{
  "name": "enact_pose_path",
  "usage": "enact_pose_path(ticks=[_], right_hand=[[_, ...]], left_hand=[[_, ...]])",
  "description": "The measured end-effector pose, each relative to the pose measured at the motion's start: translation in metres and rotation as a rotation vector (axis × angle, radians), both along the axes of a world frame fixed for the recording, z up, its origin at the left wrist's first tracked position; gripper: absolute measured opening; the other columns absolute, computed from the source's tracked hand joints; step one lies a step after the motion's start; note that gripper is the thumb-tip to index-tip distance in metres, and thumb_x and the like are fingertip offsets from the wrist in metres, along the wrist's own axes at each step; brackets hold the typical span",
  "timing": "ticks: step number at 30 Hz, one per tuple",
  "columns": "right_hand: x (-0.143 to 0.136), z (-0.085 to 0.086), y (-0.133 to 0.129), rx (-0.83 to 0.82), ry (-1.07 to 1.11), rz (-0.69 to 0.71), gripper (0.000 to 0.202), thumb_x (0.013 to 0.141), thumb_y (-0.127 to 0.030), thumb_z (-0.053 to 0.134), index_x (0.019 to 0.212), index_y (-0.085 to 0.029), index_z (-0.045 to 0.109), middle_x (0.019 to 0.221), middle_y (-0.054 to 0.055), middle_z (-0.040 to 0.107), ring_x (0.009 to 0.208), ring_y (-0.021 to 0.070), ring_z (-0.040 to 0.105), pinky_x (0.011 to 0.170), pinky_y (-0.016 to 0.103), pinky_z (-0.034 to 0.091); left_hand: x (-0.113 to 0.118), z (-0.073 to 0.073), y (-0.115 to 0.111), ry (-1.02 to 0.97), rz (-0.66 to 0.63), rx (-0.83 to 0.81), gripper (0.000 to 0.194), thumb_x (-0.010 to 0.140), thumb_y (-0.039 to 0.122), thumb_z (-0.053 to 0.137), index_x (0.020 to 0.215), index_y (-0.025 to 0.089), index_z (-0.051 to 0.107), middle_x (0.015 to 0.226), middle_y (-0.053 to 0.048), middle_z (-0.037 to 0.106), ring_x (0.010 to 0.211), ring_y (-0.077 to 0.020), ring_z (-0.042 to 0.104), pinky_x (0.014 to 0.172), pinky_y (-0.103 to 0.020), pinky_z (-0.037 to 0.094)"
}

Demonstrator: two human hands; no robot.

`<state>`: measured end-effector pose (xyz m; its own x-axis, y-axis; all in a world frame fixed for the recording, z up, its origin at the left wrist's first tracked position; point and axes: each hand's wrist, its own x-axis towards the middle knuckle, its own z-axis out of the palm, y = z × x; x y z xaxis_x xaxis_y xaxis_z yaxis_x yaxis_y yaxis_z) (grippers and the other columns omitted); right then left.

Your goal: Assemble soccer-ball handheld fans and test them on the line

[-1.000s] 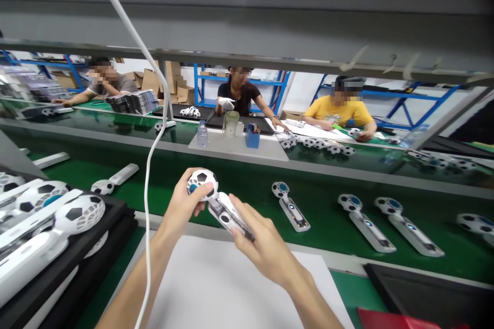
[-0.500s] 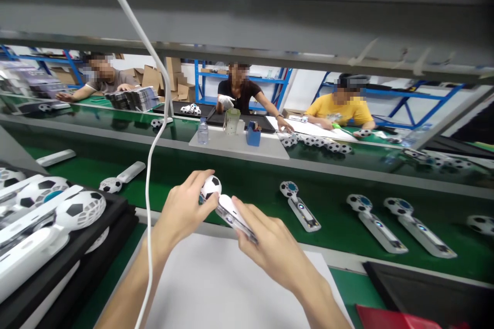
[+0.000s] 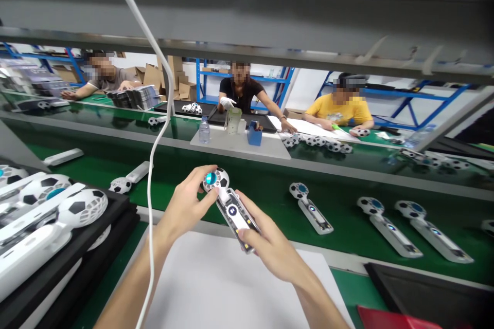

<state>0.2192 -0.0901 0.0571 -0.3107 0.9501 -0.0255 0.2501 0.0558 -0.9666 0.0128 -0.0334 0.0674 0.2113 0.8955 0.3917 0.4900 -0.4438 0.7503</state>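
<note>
Both my hands hold one handheld fan with a white-and-black soccer-ball head. Its open handle faces me, showing a circuit board and a small round lit display; a blue disc shows in the head. My left hand pinches the ball head between thumb and fingers. Around the lower handle, my right hand is closed, its thumb on the open face. Below my hands lies a white sheet. Beyond them, similar open-handled fans lie on the green conveyor belt.
Stacked black trays with more fans stand at left. A white cable hangs in front of my left forearm. A black tray and a red item lie at lower right. Several co-workers sit across the line; a metal beam spans overhead.
My hands have turned the fan over, so the open handle and blue disc now face me instead of the closed white side. Fans on the belt have shifted to the right.
</note>
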Motion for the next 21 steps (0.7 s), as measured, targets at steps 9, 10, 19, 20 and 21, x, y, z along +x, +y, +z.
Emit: enact_pose_path(ticks=[9, 10, 19, 20, 21], right_hand=[[-0.0051, -0.0062, -0.0052, 0.021, 0.228, 0.028, 0.06, 0.094, -0.031, 0.05, 0.152, -0.031, 0.036, 0.139, 0.009, 0.052, 0.072, 0.0123, 0.057, 0.062, 0.027, 0.05], [-0.0056, -0.0072, -0.0053, 0.037, 0.222, 0.027, 0.059, 0.095, -0.032, 0.05, 0.152, -0.032, 0.036, 0.138, 0.009, 0.053, 0.072, 0.0126, 0.057, 0.062, 0.027, 0.05], [-0.0045, -0.0045, -0.0024, 0.051, 0.251, -0.038, 0.064, 0.088, -0.029, 0.056, 0.15, -0.028, 0.042, 0.135, 0.008, 0.057, 0.108, 0.0258, 0.06, 0.073, 0.033, 0.055], [-0.0043, -0.0046, -0.0023, 0.05, 0.252, -0.042, 0.064, 0.087, -0.029, 0.057, 0.15, -0.029, 0.042, 0.135, 0.007, 0.058, 0.11, 0.0268, 0.059, 0.076, 0.035, 0.055], [-0.0042, -0.0047, -0.0024, 0.051, 0.253, -0.046, 0.064, 0.087, -0.03, 0.057, 0.15, -0.029, 0.042, 0.134, 0.007, 0.059, 0.111, 0.0274, 0.059, 0.079, 0.037, 0.056]], left_hand=[[0.0054, 0.0034, -0.0052, -0.349, -0.054, -0.114, 0.052, 0.089, 0.039, 0.063, 0.138, 0.027, 0.047, 0.122, -0.005, 0.063, 0.101, -0.0211, 0.064, 0.09, -0.031, 0.051], [0.0058, 0.0036, -0.006, -0.356, -0.055, -0.109, 0.052, 0.089, 0.039, 0.063, 0.138, 0.027, 0.048, 0.121, -0.004, 0.063, 0.1, -0.0208, 0.064, 0.09, -0.031, 0.051], [0.0071, 0.0051, -0.0072, -0.431, -0.08, -0.069, 0.058, 0.086, 0.038, 0.069, 0.139, 0.028, 0.046, 0.127, -0.004, 0.062, 0.105, -0.0194, 0.065, 0.089, -0.027, 0.053], [0.0073, 0.0044, -0.0069, -0.446, -0.084, -0.073, 0.06, 0.086, 0.038, 0.07, 0.139, 0.028, 0.046, 0.129, -0.004, 0.062, 0.108, -0.0198, 0.064, 0.091, -0.027, 0.053], [0.0077, 0.0037, -0.0067, -0.46, -0.089, -0.076, 0.06, 0.085, 0.038, 0.071, 0.139, 0.028, 0.046, 0.132, -0.004, 0.061, 0.111, -0.0204, 0.064, 0.092, -0.027, 0.053]])
